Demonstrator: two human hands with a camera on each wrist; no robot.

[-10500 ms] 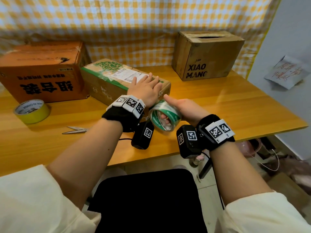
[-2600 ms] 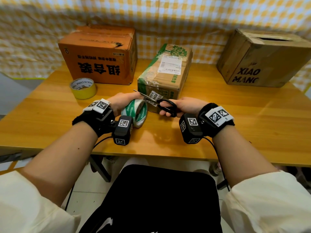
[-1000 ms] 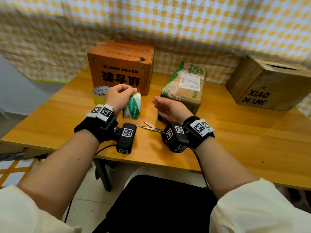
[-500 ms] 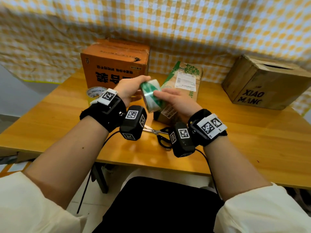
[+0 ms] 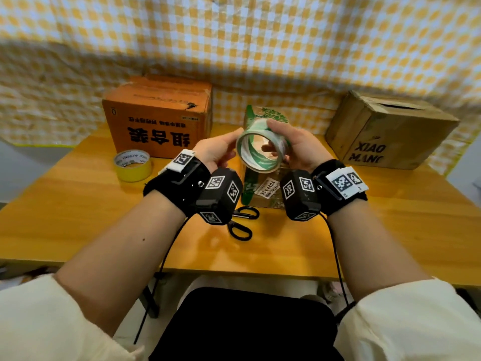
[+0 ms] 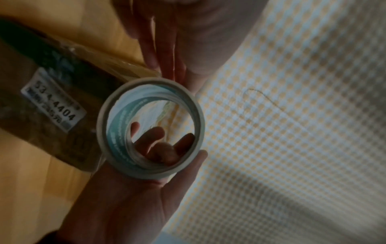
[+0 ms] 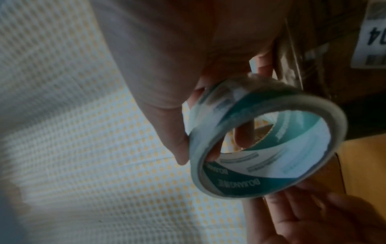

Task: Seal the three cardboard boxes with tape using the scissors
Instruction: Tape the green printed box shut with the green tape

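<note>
Both hands, left (image 5: pixel 217 152) and right (image 5: pixel 299 147), grip the tape (image 5: pixel 260 149), fingers curled round the ring above the table (image 5: pixel 78 204). No loose end shows; picking for it could tear the strip. The scissors (image 5: pixel 242 222) lie unheld below.

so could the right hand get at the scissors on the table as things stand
Probably not straight away: the right hand and left hand both hold the green tape roll. The scissors lie bare on the table below the wrists, so the path looks free.
</note>
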